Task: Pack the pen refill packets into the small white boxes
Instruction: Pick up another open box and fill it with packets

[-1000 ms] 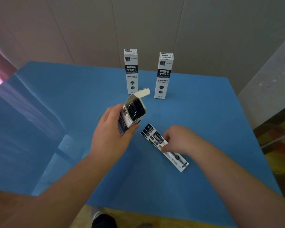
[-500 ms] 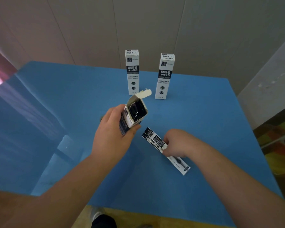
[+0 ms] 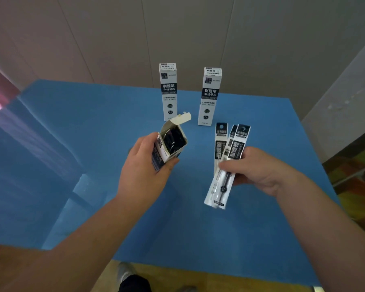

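Observation:
My left hand grips a small white box tilted up above the blue table, its top flap open and dark refill packets visible inside. To its right my right hand pinches a fanned bunch of three pen refill packets, black and white, lifted off the table with their tops pointing away from me. Two more white boxes stand upright and closed near the far edge, one on the left and one on the right.
The blue table runs to a grey wall at the back and drops off at its right and near edges. A shoe shows on the floor below the near edge.
My right hand has picked the refill packets up off the table and raised them, fanned, to the right of the open box. My left hand and the box have barely moved.

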The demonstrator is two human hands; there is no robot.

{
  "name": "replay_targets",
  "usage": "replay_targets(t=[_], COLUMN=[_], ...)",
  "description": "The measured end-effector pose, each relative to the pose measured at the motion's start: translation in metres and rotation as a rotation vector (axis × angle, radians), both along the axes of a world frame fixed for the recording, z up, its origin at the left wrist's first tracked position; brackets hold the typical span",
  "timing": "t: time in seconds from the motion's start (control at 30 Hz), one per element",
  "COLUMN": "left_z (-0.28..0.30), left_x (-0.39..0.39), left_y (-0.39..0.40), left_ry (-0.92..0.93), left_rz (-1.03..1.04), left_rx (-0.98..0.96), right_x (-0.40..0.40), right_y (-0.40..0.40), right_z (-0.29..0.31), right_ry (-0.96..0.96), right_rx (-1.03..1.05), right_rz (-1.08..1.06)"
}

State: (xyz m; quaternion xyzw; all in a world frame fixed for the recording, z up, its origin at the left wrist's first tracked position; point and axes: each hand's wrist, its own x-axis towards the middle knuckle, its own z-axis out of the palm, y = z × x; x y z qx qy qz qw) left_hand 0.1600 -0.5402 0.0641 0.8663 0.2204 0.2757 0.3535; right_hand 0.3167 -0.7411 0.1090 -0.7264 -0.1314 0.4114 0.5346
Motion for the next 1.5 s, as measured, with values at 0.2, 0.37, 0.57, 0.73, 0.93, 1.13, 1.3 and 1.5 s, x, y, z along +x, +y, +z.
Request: replay_targets(t=[0.2, 0.37, 0.57, 0.73, 0.93, 1.13, 1.3, 1.5], left_z=[0.001, 0.0, 0.003, 0.002, -0.001, 0.0, 0.002, -0.004], left_x=[0.001, 0.001, 0.0, 0.002, 0.002, 0.003, 0.003, 0.005], left_y=[0.001, 0.001, 0.0, -0.001, -0.004, -0.004, -0.007, -0.004], left_ry=[-0.01, 0.013, 0.006, -0.015, -0.037, -0.043, -0.06, -0.053], left_rz=[-0.009, -0.007, -0.03, -0.025, -0.047, -0.039, -0.032, -0.032], left_rx=[0.007, 0.028, 0.038, 0.073, 0.149, 0.15, 0.146, 0.147], right_x=[-0.016, -0.025, -0.037, -0.049, -0.05, -0.061, -0.068, -0.059], right_y=[-0.006, -0.001, 0.017, 0.028, 0.038, 0.055, 0.064, 0.053], right_z=[0.02, 0.032, 0.048, 0.055, 0.065, 0.052, 0.029, 0.052], right_ry=[0.016, -0.039, -0.242, -0.583, -0.827, -0.86, -0.845, -0.746], right_rx=[0.261, 0.434, 0.526, 0.422, 0.282, 0.227, 0.152, 0.238], right_rz=[-0.035, -0.131, -0.244, -0.34, -0.304, -0.241, -0.127, -0.013])
